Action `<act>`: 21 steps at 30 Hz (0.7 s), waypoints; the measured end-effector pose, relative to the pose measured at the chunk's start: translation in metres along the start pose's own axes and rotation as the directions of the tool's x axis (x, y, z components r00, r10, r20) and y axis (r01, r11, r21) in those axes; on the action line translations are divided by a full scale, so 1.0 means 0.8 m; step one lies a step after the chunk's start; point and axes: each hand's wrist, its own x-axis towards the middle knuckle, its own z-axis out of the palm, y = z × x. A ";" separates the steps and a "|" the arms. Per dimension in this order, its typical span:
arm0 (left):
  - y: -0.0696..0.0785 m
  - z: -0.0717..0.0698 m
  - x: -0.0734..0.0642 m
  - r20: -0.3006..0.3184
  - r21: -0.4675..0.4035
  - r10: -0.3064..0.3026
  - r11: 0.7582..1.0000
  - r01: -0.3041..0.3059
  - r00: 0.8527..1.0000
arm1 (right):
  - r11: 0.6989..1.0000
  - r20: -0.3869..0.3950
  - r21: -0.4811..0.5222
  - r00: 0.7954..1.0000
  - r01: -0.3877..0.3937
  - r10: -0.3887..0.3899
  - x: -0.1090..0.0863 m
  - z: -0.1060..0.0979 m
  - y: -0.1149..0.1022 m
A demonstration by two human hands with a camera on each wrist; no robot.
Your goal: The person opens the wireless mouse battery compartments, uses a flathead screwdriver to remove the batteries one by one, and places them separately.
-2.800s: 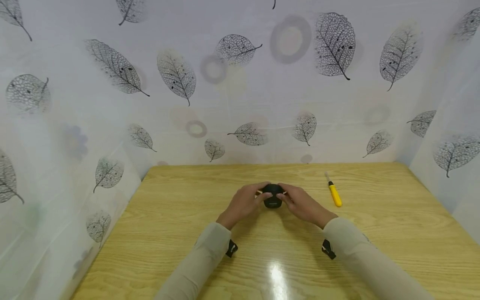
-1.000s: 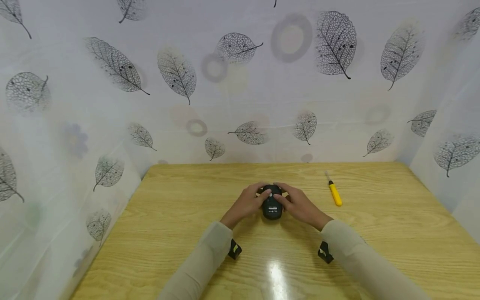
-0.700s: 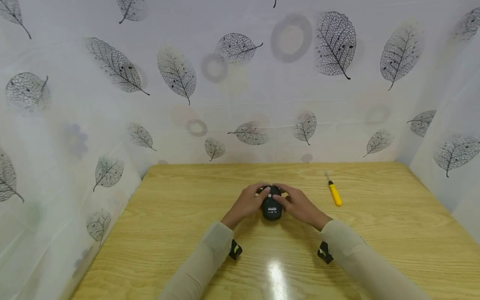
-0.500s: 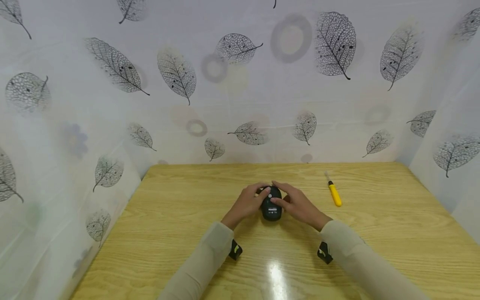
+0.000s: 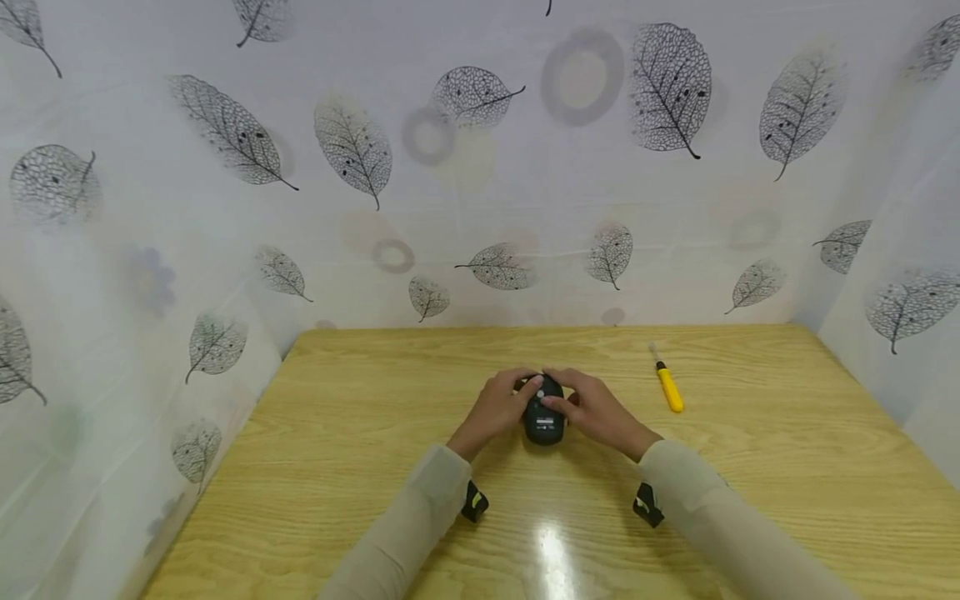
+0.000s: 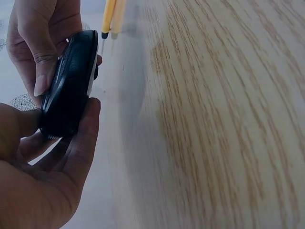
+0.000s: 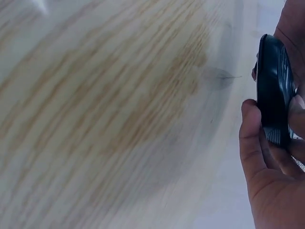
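A black computer mouse (image 5: 543,427) is held between both hands above the middle of the table, with a face bearing a pale label and a small round light spot toward the head camera. My left hand (image 5: 493,407) grips its left side, thumb on that face and fingers behind. From the other side my right hand (image 5: 602,410) pinches it the same way, its thumb lying across the upper part. In the left wrist view the mouse (image 6: 69,86) appears edge-on between thumbs and fingers. The right wrist view shows the mouse (image 7: 274,90) with a ribbed patch at one end.
A screwdriver (image 5: 670,390) with a yellow handle lies on the wooden table (image 5: 360,433) to the right of the hands. Behind the table hangs a pale curtain (image 5: 525,192) with a leaf pattern. Dark straps sit under both wrists.
Since the earliest frame, the mouse has tilted so more of its labelled face shows. My right thumb has shifted slightly left across it. The screwdriver stays where it was.
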 end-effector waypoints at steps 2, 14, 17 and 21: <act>-0.001 0.000 -0.001 0.003 0.002 0.007 1.000 -0.007 1.000 | 1.000 0.015 0.003 1.000 -0.018 0.018 0.000 -0.002 0.000; -0.002 -0.002 -0.003 0.030 -0.054 -0.005 0.999 0.006 1.000 | 0.998 0.008 0.041 0.999 -0.054 0.054 0.002 -0.011 0.004; -0.002 -0.002 -0.003 0.041 -0.093 -0.031 0.995 0.034 0.999 | 0.997 -0.002 0.049 0.999 -0.052 0.052 0.003 -0.011 0.005; -0.001 -0.002 -0.004 0.069 -0.154 -0.091 0.983 0.101 0.993 | 0.996 -0.020 0.061 0.998 -0.058 0.059 0.004 -0.011 0.006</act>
